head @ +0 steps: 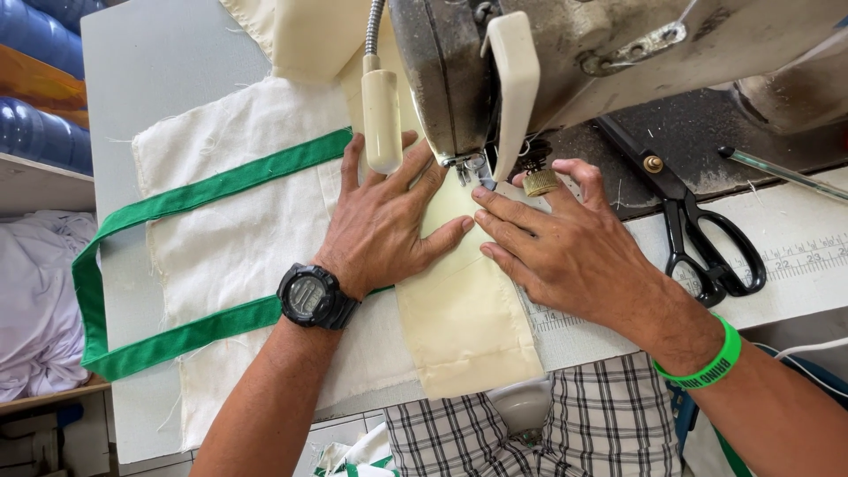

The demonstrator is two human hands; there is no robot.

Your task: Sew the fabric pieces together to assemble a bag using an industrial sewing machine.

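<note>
Stitching is the step in hand, as I judge it: my left hand point(389, 216) lies flat on the cream fabric strip point(464, 322) just short of the presser foot point(474, 170) of the sewing machine point(565, 62), fingers spread apart and pressing down, clamped on nothing. My right hand point(565, 252) lies on the other side of that foot, fingers held together and straight, their tips on the strip's edge and touching my left thumb. Neither hand grips; both only pin the cloth to the bed.

The next move, I reckon, calls for both palms to slide the cloth toward the presser foot evenly, keeping the strip's edge square and my fingertips out of the needle's path. The needle itself I cannot make out clearly behind the foot.

The strip is smooth, pale cream, folded double by the look of it, running from the presser foot back toward my lap, its near end hanging over the table edge. Under it, to the left of the foot, lies a coarser off-white panel point(234, 238) with frayed threads along its borders, and a green strap point(177, 203) sewn on as a long loop that reaches well beyond the panel. Black scissors point(698, 234) rest to the right of the machine, near a printed ruler strip point(795, 256) set in the table
</note>
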